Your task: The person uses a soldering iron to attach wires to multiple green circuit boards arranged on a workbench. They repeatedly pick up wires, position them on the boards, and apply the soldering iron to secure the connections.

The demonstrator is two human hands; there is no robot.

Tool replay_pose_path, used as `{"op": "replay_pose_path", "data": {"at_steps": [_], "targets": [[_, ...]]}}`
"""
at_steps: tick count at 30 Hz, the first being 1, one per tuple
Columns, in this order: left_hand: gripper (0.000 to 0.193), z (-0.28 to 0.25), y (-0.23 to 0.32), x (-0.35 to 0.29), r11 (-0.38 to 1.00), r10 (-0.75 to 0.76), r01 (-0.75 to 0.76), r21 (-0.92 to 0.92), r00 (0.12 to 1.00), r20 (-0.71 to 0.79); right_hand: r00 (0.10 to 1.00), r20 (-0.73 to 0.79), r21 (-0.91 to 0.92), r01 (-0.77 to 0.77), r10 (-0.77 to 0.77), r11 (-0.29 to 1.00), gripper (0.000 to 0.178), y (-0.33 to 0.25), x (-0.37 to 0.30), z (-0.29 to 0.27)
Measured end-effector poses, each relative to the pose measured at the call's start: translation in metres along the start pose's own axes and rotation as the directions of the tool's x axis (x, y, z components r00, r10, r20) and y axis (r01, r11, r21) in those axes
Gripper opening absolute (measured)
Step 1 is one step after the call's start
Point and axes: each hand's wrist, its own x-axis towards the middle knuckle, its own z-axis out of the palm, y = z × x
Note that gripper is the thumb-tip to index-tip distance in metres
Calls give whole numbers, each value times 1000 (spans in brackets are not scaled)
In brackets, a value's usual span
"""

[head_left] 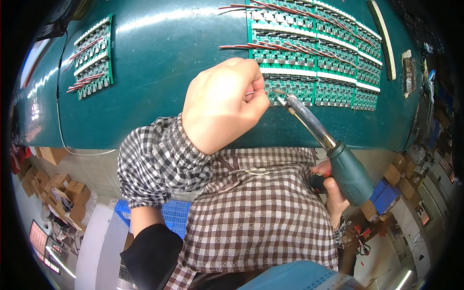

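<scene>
My left hand is closed in a pinch over the near edge of a panel of green circuit boards. Between its thumb and forefinger a short thin wire shows in part. My right hand, partly hidden, grips a soldering iron with a dark green body and a long metal barrel. The iron's tip points up and left to the front row of boards, close by my left fingertips. Whether the tip touches a pad I cannot tell. Red and white wires lie across the rows farther back.
A smaller group of wired boards lies at the left of the green tabletop. A pale strip and a worn block lie at the right. A cable runs along the left. Cardboard boxes and a blue crate stand below.
</scene>
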Motion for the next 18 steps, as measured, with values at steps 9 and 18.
{"op": "replay_pose_path", "data": {"at_steps": [9, 18], "targets": [[6, 0, -1, -3, 1000, -4, 4, 6, 1000, -22, 997, 1, 80, -73, 74, 994, 51, -7, 1, 4], [8, 7, 0, -7, 999, 36, -37, -8, 993, -117, 981, 178, 179, -106, 74, 978, 62, 10, -4, -18]]}}
